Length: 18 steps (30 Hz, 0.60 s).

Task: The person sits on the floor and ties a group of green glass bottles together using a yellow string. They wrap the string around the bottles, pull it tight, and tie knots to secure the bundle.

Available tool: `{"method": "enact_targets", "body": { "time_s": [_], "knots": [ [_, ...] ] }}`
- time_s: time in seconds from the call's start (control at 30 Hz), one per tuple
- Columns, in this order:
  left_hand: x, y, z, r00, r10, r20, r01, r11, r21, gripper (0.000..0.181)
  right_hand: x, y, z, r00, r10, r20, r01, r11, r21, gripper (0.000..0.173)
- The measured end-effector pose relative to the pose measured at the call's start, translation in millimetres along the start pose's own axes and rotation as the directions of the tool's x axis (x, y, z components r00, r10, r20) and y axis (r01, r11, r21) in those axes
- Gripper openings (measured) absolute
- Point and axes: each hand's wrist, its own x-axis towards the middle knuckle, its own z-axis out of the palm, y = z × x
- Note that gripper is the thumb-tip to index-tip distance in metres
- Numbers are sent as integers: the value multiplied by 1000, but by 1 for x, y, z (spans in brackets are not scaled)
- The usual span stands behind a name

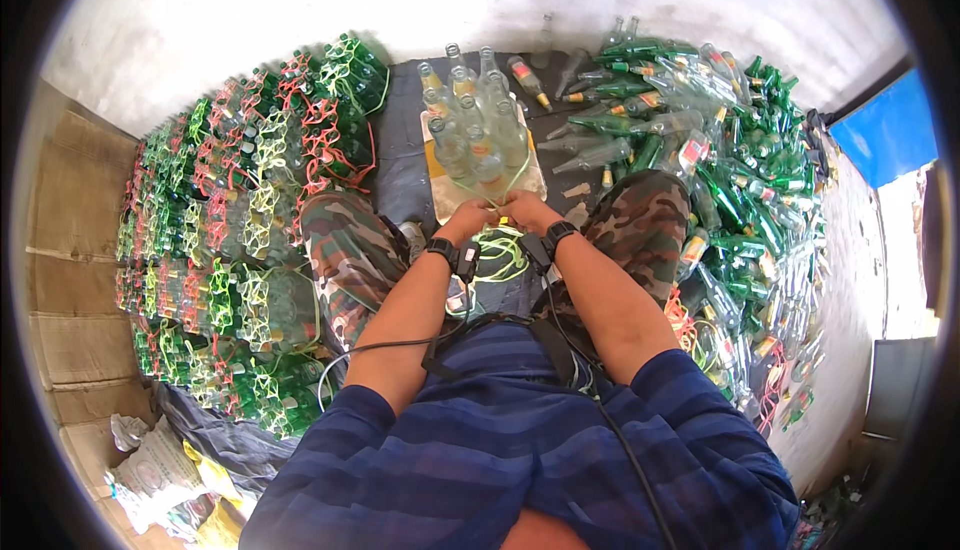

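A cluster of clear glass bottles [480, 133] stands upright on a worn pale board [444, 201] in front of me. A light-green plastic cord [517, 177] runs around the lower part of the cluster, on the side towards me. My left hand [471, 220] and my right hand [528, 209] almost meet at the board's near edge, both pinching this cord. Below them, between my legs, lies a loose heap of yellow-green cord [501, 256]. The fingertips partly hide where the cord strands cross.
Stacked green and clear bottles bound with red and yellow-green cord [259, 197] rise on the left. A large pile of loose bottles [705, 137] lies to the right. One labelled bottle [529, 83] lies behind the board. Cardboard [75, 250] lines the left side.
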Motion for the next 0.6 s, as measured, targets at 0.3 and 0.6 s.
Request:
{"method": "enact_targets", "body": {
  "time_s": [0.3,0.6],
  "knots": [
    [-7,3,-8,980,-158,122,175,974,-143,28,28,32,2,918,-355,-177,135,699,-703,26],
    [21,-26,-7,972,-129,194,193,912,-361,31,25,45,11,986,-146,-78,51,716,-696,29]
  ]
}}
